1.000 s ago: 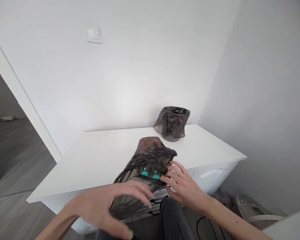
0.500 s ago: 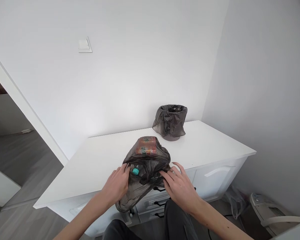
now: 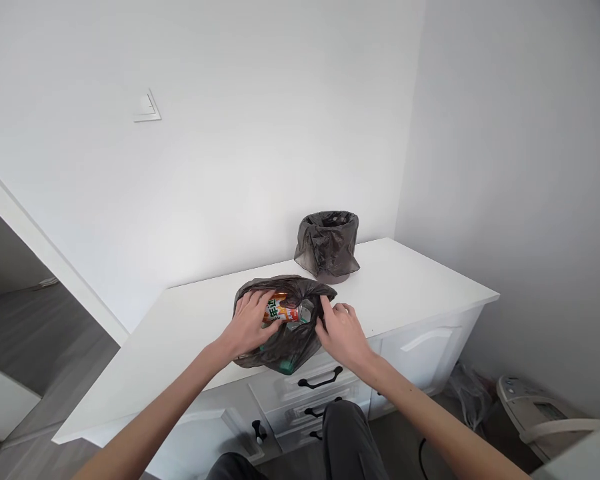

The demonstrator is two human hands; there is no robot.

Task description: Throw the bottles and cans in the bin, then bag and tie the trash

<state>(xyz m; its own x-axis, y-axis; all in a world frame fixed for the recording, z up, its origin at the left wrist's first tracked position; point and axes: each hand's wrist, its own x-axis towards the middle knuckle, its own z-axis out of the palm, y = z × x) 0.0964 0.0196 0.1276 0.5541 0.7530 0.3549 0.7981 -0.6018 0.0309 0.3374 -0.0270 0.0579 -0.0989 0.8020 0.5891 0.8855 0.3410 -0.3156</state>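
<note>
A thin black plastic bag [image 3: 295, 348] lies open near the front edge of the white cabinet top. Inside its mouth shows an orange drink can [image 3: 283, 309] with green and white lettering. My left hand [image 3: 246, 325] is closed round the can, thumb below and fingers above. At the opposite side, my right hand [image 3: 345, 335] pinches the rim of the bag. Between the hands, part of a clear plastic bottle [image 3: 306, 312] shows beside the can. Something green [image 3: 286, 367] shows through the film at the bag's lower front. The rest of the contents is hidden.
Behind the bag, against the wall, stands a small bin [image 3: 327, 247] lined with another black bag. The white cabinet [image 3: 420, 280] has drawers with black handles [image 3: 321, 379]. A grey-white appliance [image 3: 527, 407] is on the floor at right.
The bag's mouth has been spread open, uncovering the can that showed only through the film before. My left hand has moved up and in onto the can. The view has shifted slightly.
</note>
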